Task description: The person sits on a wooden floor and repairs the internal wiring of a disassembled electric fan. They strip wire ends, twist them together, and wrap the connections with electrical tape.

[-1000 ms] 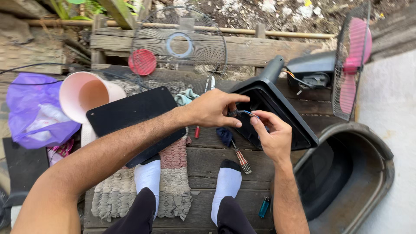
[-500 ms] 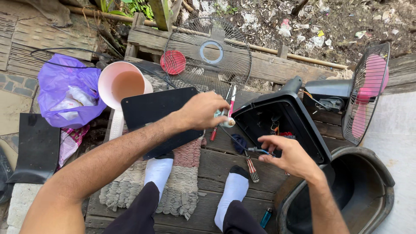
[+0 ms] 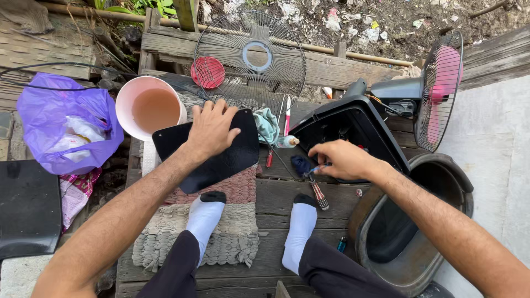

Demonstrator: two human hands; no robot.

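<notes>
Left hand (image 3: 211, 128) now presses flat black panel (image 3: 207, 152).

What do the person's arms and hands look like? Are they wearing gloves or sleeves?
No gloves and no sleeves. Both arms are bare as far up as the picture shows, with dark hair on the forearms. The left hand and the right hand are bare too, with no rings, watch or bracelets that I can see. Lower down, the person wears white socks with dark toes and dark trousers.
</notes>
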